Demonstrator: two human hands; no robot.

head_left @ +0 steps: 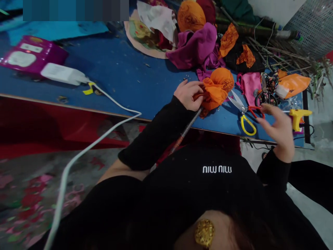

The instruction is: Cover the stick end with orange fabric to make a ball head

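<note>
My left hand [189,95] has its fingers closed on the gathered orange cloth [214,95] below a round, cloth-covered orange ball [223,79]. A thin stick [186,132] runs from under that hand down towards my lap. My right hand [279,128] is raised at the table's front edge, thumb and fingers apart, just right of the scissors [244,109]. The scissors lie with blades spread, one handle red and the other yellow. The red handle is beside my right fingertips; whether they touch it is unclear.
On the blue table [117,69] are a yellow glue gun [298,118], pink cloth [251,86], purple cloth [195,45] and another orange ball [191,15]. A purple box [49,55] with a white plug and cable lies left. Dry stems [281,52] fill the back right.
</note>
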